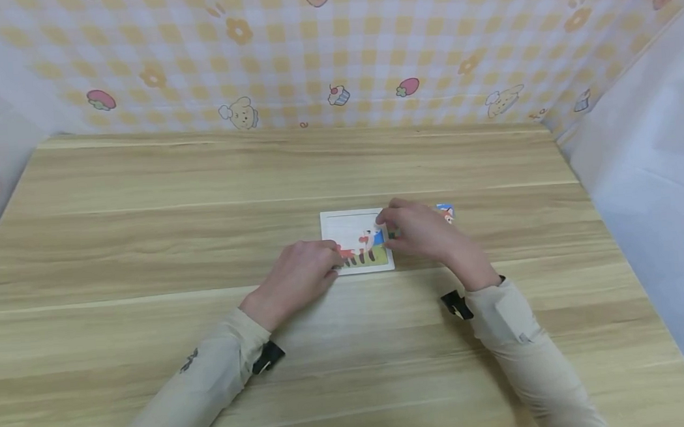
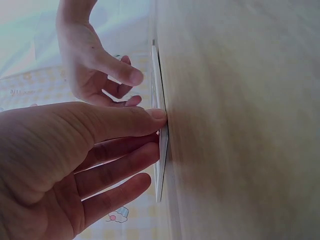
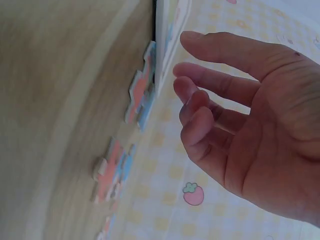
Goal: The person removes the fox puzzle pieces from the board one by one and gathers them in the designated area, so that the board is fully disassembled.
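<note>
A white-framed jigsaw puzzle board (image 1: 350, 214) lies on the table, with joined pieces (image 1: 374, 256) showing an orange animal on grass in its lower part. My left hand (image 1: 304, 268) holds the board's near left corner; in the left wrist view the thumb bears on the edge of the board (image 2: 159, 185) and the fingers reach over it. Above the board's right side, my right hand (image 1: 422, 231) hovers with loosely bent fingers. Nothing shows between its thumb and fingers in the right wrist view. Loose puzzle pieces (image 3: 112, 172) lie beyond the board, partly hidden by this hand in the head view.
The wood-grain table (image 1: 142, 219) extends around the board. A yellow checked cloth backdrop (image 1: 286, 67) rises behind its far edge, and a pale sheet (image 1: 650, 155) hangs at the right. Black wrist mounts (image 1: 268, 356) sit at both cuffs.
</note>
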Tool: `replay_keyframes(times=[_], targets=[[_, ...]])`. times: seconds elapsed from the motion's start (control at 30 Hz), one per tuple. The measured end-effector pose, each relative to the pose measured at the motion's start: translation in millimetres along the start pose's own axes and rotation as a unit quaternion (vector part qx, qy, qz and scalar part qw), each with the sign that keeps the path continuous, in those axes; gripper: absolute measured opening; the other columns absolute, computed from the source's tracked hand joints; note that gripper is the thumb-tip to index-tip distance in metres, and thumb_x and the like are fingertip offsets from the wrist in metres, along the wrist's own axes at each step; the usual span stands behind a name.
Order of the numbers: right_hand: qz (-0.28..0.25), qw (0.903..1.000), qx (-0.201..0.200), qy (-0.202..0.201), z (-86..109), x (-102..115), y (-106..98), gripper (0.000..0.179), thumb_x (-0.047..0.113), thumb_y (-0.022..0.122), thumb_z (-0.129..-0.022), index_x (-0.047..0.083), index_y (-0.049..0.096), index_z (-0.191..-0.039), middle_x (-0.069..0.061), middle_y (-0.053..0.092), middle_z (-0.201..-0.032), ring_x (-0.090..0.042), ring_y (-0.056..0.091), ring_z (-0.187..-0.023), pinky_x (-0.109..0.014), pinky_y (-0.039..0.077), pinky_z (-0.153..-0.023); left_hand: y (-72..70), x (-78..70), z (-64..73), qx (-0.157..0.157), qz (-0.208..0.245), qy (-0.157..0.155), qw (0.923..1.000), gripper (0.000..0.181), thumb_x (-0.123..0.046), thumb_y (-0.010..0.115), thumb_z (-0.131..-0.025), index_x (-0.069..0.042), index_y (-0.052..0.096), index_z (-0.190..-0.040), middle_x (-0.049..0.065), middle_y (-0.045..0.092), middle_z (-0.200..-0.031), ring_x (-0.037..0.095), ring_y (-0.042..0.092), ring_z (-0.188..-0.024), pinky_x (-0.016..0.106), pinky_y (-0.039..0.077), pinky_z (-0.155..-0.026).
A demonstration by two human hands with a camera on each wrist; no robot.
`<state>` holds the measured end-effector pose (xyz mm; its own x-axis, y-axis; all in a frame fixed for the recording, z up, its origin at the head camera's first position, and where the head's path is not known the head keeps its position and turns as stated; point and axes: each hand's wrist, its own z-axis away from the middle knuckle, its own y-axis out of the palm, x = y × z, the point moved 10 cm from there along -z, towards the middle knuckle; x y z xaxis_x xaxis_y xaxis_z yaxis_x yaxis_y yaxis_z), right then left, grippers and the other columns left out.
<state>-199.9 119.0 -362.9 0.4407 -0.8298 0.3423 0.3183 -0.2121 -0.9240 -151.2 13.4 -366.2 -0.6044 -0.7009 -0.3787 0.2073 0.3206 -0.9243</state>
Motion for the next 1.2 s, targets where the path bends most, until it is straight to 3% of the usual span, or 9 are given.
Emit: replay_keyframes(times=[0.2,0.57,0.97,1.2], targets=[[0.01,0.9999,0.009,0.004,-3.1,-1.5,7.8,0.032,0.01,0.074,-0.078,0.003,0.068,-0.109,-0.006,0.059,-0.095,-0.018,0.052,-0.075,-0.029,0.046,-0.065,-0.4,-1.0,0.7,-0.003,-0.001,0.001,1.0,0.01,-0.003,0.067,-0.08,-0.011,0.07,-0.077,-0.004,0.061,-0.077,0.01,0.046,-0.06,0.023,0.04,-0.054],[0.003,0.9999,0.005,-0.011,-2.4,2.8,9.4,0.024,0.008,0.073,-0.078,0.004,0.069,-0.101,-0.005,0.058,-0.089,-0.018,0.05,-0.073,-0.028,0.045,-0.066,-2.4,-2.4,1.3,-0.013,-0.007,0.006,0.9999,0.013,-0.002,0.066,-0.08,-0.011,0.073,-0.083,-0.003,0.063,-0.078,0.01,0.05,-0.063,0.023,0.042,-0.055],[-0.029,0.9992,0.021,0.018,-3.9,-2.7,10.6,0.027,0.008,0.072,-0.078,0.004,0.061,-0.102,-0.005,0.056,-0.098,-0.02,0.054,-0.085,-0.033,0.047,-0.077,-2.7,-1.4,0.9,-0.01,-0.002,0.0,0.9999,0.012,-0.003,0.067,-0.08,-0.011,0.074,-0.085,-0.001,0.065,-0.082,0.009,0.05,-0.063,0.022,0.043,-0.057],[-0.045,0.9988,0.019,0.01,-3.5,-1.4,10.1,0.025,0.004,0.07,-0.077,0.007,0.056,-0.097,-0.003,0.057,-0.084,-0.018,0.051,-0.072,-0.029,0.046,-0.065,-3.0,-1.7,1.2,-0.013,-0.003,0.004,0.9999,0.012,-0.003,0.067,-0.08,-0.011,0.074,-0.086,-0.001,0.065,-0.082,0.009,0.05,-0.063,0.022,0.044,-0.058]])
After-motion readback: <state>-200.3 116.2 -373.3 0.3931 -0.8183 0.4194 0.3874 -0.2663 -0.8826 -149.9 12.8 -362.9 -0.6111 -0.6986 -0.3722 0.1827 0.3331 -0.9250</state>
